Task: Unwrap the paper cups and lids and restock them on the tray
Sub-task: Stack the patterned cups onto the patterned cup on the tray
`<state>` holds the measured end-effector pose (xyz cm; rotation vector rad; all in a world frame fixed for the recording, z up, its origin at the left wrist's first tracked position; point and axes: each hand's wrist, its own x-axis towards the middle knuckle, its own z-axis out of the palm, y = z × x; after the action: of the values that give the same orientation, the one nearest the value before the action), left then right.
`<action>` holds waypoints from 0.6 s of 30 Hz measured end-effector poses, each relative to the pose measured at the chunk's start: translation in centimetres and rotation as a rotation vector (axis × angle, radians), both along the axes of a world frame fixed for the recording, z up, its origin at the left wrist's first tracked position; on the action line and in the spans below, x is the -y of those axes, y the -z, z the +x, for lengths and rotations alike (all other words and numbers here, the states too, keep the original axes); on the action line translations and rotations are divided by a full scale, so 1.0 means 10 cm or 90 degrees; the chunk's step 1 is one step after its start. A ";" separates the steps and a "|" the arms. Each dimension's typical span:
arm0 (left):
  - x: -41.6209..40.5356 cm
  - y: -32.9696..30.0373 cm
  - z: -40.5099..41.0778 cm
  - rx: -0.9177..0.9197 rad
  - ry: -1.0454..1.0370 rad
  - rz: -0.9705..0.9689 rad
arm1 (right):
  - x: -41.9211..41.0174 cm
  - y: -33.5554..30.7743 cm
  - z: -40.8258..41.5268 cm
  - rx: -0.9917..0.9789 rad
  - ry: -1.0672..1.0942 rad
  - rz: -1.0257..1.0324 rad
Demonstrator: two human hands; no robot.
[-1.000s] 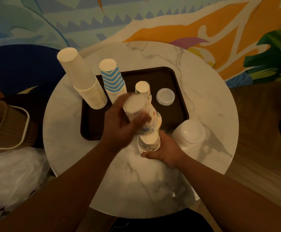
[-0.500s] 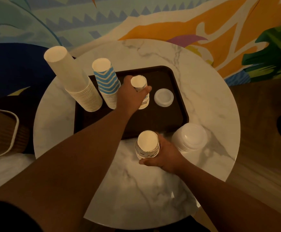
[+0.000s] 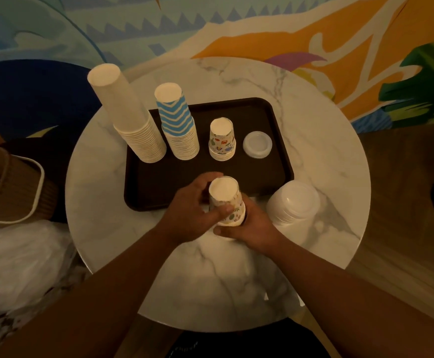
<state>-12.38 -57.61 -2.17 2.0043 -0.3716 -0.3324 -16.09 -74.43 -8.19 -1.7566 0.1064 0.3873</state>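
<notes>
A dark brown tray lies on the round marble table. On it stand a tall stack of plain white cups, a stack of blue zigzag cups, a short stack of patterned cups and a small pile of clear lids. Just in front of the tray, both hands hold another upside-down stack of patterned cups. My left hand grips its upper part from the left. My right hand curls round its base from the right.
A stack of clear lids sits on the table right of my hands. A brown basket and crumpled clear plastic lie off the table's left side. A painted wall runs behind the table.
My left hand let go of the patterned cups on the tray, came back toward me and took hold of the stack in my right hand.
</notes>
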 end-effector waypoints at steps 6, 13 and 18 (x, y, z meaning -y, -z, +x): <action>0.01 -0.06 0.13 -0.106 -0.041 -0.047 | -0.07 -0.05 0.01 -0.035 0.032 0.000; 0.11 -0.07 0.19 -0.102 -0.061 -0.066 | 0.06 -0.05 0.08 -0.040 0.048 -0.010; 0.12 -0.30 0.39 0.026 -0.159 -0.147 | 0.09 -0.03 0.06 -0.046 0.044 0.005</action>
<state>-8.44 -58.79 0.84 1.8073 -0.1731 -0.0882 -15.49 -75.31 -7.93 -1.7270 0.2172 0.4005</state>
